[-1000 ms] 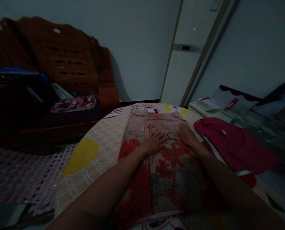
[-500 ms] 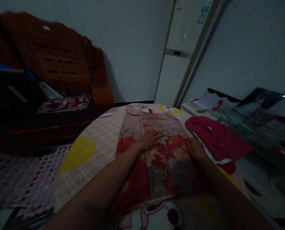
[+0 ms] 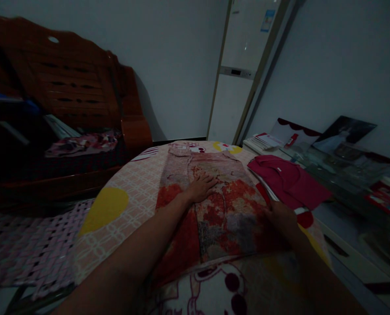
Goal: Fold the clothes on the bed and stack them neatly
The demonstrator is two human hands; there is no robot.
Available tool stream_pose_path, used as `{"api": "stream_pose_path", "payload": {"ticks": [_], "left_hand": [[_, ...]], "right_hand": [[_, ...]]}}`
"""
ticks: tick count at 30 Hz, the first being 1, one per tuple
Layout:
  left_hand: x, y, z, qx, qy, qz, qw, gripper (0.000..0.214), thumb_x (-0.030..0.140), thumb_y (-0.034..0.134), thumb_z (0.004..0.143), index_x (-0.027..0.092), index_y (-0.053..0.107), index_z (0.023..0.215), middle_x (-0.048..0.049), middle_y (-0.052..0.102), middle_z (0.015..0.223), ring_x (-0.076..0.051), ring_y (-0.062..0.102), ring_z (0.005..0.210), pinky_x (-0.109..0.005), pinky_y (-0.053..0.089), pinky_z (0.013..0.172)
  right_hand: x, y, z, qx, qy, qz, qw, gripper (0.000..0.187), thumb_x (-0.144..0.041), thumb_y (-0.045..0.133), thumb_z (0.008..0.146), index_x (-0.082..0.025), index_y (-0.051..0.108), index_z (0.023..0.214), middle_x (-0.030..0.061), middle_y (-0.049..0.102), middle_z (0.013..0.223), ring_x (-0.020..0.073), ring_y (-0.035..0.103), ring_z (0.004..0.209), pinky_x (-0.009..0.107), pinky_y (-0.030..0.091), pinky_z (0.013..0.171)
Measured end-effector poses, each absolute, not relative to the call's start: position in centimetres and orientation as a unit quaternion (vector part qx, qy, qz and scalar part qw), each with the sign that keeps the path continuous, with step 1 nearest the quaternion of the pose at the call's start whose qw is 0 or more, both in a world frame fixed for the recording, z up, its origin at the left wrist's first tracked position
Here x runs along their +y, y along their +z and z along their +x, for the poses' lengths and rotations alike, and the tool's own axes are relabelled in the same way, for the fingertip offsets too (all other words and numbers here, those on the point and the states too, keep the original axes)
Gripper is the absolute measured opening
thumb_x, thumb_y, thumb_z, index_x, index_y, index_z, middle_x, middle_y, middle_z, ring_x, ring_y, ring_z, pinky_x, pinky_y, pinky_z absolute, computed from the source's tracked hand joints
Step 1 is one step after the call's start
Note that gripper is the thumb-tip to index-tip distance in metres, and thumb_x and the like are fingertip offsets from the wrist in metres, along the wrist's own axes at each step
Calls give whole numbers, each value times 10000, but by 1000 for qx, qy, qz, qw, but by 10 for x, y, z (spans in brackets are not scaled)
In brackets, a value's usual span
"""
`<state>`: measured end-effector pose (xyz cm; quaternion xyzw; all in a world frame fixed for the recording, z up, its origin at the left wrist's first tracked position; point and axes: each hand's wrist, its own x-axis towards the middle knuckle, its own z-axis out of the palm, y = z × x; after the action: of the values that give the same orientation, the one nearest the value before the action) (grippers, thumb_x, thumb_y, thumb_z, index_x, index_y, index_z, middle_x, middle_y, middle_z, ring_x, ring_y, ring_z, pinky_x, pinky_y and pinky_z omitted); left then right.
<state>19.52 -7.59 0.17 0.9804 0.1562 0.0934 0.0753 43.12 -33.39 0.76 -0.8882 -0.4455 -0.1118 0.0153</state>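
Note:
A red and beige patterned garment (image 3: 221,205) lies spread flat on a table covered with a pink checked cloth (image 3: 132,192) with yellow spots. My left hand (image 3: 201,187) rests flat on the garment's middle, fingers stretched out. My right hand (image 3: 280,216) lies on the garment's right edge, nearer to me, fingers laid down on the fabric. A folded crimson garment (image 3: 290,179) sits just right of it on the table.
A dark wooden bench (image 3: 67,100) with bundled fabric (image 3: 80,144) stands at the left. A tall white air conditioner (image 3: 237,74) stands in the far corner. Booklets (image 3: 263,141) and a glass-topped surface (image 3: 346,170) with papers run along the right wall.
My right hand has slid back toward me along the garment's right side. My left hand has stayed on the garment's middle. The view has shifted slightly.

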Motion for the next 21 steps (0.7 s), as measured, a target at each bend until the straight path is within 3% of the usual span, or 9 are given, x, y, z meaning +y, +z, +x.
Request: {"api": "stream_pose_path", "payload": {"ticks": [6, 11, 15, 21], "left_hand": [[-97, 10, 200, 31, 76, 989, 122, 686, 576, 417, 963, 197, 350, 1530, -155, 339, 1587, -284, 314, 1463, -429, 245, 1172], [-139, 7, 210, -27, 19, 994, 105, 726, 605, 400, 959, 193, 311, 1550, -191, 266, 1607, -359, 212, 1496, -603, 130, 1177], [-162, 9, 206, -63, 40, 991, 111, 702, 577, 389, 974, 251, 231, 1575, -157, 147, 1647, -350, 160, 1512, -625, 115, 1178], [-178, 10, 199, -125, 14, 978, 169, 670, 559, 384, 980, 236, 289, 1559, -145, 225, 1633, -341, 197, 1504, -605, 93, 1193]], "right_hand": [[-351, 14, 446, -440, 75, -875, 190, 212, -336, 671, 677, -207, 541, 569, 17, 613, 577, 171, 565, 569, 273, 342, 544], [-356, 6, 453, -395, 112, -854, 320, 244, -425, 654, 578, -217, 534, 537, -1, 576, 525, 155, 511, 523, 266, 349, 513], [-357, 4, 451, -391, 146, -840, 346, 269, -472, 655, 582, -209, 600, 555, 11, 615, 542, 159, 521, 525, 266, 360, 505], [-357, 15, 440, -377, 175, -831, 369, 239, -440, 673, 568, -202, 660, 579, 32, 671, 593, 188, 586, 573, 296, 419, 553]]}}
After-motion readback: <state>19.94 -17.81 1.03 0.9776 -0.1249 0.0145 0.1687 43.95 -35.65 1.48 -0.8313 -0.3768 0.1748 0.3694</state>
